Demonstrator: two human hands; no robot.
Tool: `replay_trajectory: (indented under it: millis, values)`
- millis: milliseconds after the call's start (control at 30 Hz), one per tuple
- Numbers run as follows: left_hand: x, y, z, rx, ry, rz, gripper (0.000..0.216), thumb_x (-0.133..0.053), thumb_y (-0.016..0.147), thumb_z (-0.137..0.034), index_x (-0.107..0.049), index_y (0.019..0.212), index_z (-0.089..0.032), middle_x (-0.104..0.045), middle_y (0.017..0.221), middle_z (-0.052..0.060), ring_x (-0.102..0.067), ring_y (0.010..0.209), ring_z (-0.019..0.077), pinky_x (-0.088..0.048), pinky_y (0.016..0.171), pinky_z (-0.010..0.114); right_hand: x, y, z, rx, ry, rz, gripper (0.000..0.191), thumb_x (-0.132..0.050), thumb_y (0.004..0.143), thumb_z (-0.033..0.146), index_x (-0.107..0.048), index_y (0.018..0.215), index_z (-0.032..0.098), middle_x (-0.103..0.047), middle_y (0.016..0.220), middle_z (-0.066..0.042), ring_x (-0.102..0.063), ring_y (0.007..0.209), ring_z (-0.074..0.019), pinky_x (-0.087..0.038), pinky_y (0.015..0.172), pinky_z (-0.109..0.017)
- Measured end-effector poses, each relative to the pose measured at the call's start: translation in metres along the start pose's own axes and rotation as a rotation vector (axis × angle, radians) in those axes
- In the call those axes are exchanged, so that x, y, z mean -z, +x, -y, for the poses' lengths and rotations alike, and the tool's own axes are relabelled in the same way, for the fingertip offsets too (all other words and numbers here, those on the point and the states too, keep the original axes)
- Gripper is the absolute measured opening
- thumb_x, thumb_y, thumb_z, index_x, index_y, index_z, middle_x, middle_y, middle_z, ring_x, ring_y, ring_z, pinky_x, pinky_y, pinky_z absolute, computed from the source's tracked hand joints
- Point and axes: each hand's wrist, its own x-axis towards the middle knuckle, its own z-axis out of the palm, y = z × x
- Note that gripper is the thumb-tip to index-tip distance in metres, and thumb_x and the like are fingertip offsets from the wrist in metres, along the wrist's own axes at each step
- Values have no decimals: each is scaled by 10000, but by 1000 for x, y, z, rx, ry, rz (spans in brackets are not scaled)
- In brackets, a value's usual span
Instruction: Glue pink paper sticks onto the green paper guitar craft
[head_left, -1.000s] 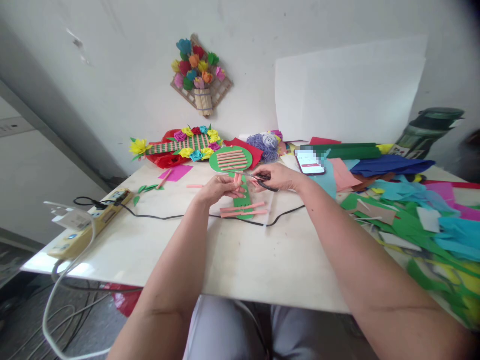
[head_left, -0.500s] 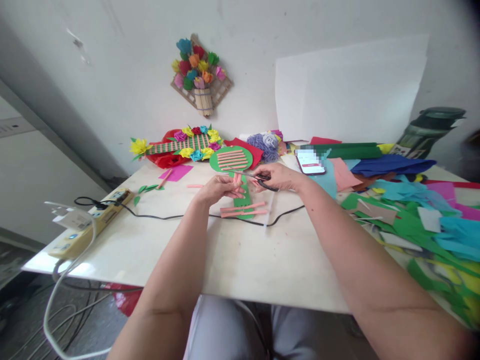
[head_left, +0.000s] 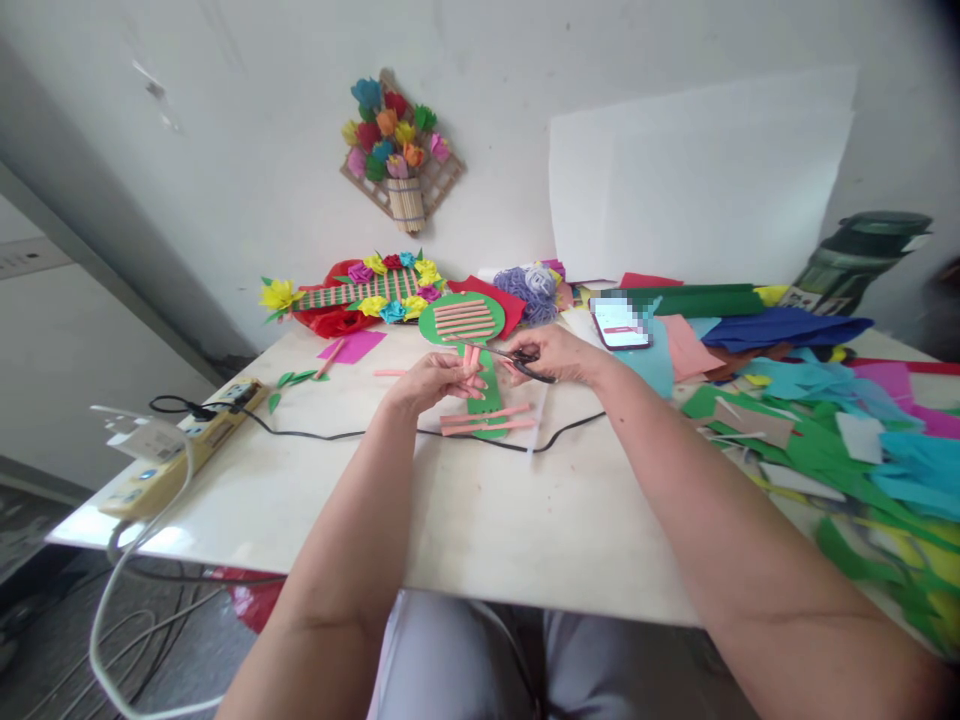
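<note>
My left hand [head_left: 442, 380] is closed on short pink paper sticks [head_left: 472, 357], which stand up from its fingers. My right hand [head_left: 559, 355] grips a pair of scissors [head_left: 525, 357] with black handles, their blades pointing left just by the tops of those sticks. Under both hands lies a green paddle-shaped cutout [head_left: 491, 408]; several pink sticks [head_left: 463, 318] form rows on its round end. Two longer pink strips [head_left: 486, 421] rest across its lower end. A translucent white glue stick [head_left: 536, 430] lies to their right.
A black cable [head_left: 337, 436] crosses the table from a power strip [head_left: 180, 450]. A flower-trimmed paper guitar [head_left: 367, 290] lies at the back. Coloured paper scraps [head_left: 840, 440] cover the right side, near a phone [head_left: 624, 325] and a bottle [head_left: 855, 265].
Very little differs. Both hands, the scissors and the sticks stay in nearly the same place, with only a tiny shift of the view.
</note>
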Motion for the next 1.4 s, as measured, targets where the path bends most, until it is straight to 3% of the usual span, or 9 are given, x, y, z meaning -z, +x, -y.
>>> replay_trajectory:
  millis: [200, 400, 633, 867, 967, 1133, 1400]
  values:
    - [-3, -1, -3, -1, -29, -12, 272, -731, 654, -320, -668, 766, -81, -690, 725, 88, -649, 603, 129, -509, 557, 182, -1, 0, -1, -34, 88, -6, 375, -753, 495, 389, -677, 773, 149, -581, 569, 8, -516, 524, -117, -400, 470, -234]
    - [-5, 0, -2, -7, -33, -49, 286, -726, 659, -328, -668, 793, -81, -693, 750, 91, -656, 621, 136, -513, 550, 179, 13, -1, -4, -123, 60, -148, 400, -753, 489, 382, -659, 779, 122, -569, 565, 8, -481, 490, -96, -352, 430, -211]
    - [-6, 1, -4, -12, -61, -118, 264, -726, 662, -297, -667, 782, -69, -692, 787, 109, -661, 633, 152, -515, 558, 196, 24, 2, -15, -194, -189, -152, 364, -677, 599, 393, -685, 852, 132, -633, 615, -19, -522, 493, -115, -370, 457, -221]
    - [-1, 0, -3, 30, -39, -198, 269, -733, 627, -314, -665, 746, -83, -670, 736, 91, -629, 570, 127, -480, 538, 207, 25, 3, -14, -273, -589, -216, 330, -642, 637, 380, -713, 897, 191, -695, 790, -45, -599, 696, -172, -402, 573, -233]
    - [4, -1, -3, 31, 49, -256, 250, -727, 606, -335, -656, 663, -102, -629, 644, 55, -573, 534, 96, -451, 536, 207, 25, 2, -13, -364, -694, -220, 331, -630, 634, 408, -714, 900, 231, -697, 826, -43, -606, 736, -186, -399, 580, -242]
    - [13, -6, -6, 79, 271, -435, 227, -712, 552, -353, -648, 592, -139, -597, 614, 34, -521, 576, 106, -423, 530, 221, 25, 1, -12, -383, -801, -265, 293, -610, 643, 455, -720, 856, 287, -698, 867, -35, -610, 812, -213, -405, 617, -267]
    - [17, -4, -8, 288, 750, -621, 206, -716, 521, -354, -640, 489, -166, -561, 463, 20, -470, 454, 125, -392, 498, 259, 12, 3, -18, -360, -855, -308, 293, -568, 701, 285, -668, 976, 274, -690, 955, -39, -603, 895, -219, -398, 697, -295]
